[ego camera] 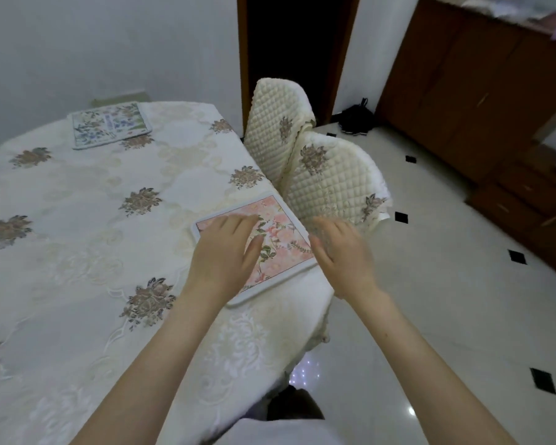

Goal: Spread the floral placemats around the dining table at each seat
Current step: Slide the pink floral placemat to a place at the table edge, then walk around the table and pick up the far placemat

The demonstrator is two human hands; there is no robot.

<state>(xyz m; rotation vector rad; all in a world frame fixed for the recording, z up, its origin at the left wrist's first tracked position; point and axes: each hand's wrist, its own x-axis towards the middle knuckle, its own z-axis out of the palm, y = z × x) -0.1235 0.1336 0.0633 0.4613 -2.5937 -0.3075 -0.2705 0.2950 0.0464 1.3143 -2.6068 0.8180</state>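
Note:
A pink floral placemat point(280, 239) with a white border lies flat at the table's right edge, in front of a padded chair. My left hand point(228, 248) rests palm down on its left half, fingers spread. Just past the mat's right edge, my right hand point(342, 252) hovers with fingers apart and nothing in it. A second placemat point(109, 125) with blue and green flowers lies at the far end of the table. The table point(77, 252) wears a cream cloth with embroidered brown flowers.
Two chairs with quilted cream covers point(331, 181) stand against the table's right side. Beyond them are a white tiled floor with black diamonds point(446, 300), a dark doorway point(296, 43), a black object on the floor point(355, 120) and brown cabinets point(482, 91).

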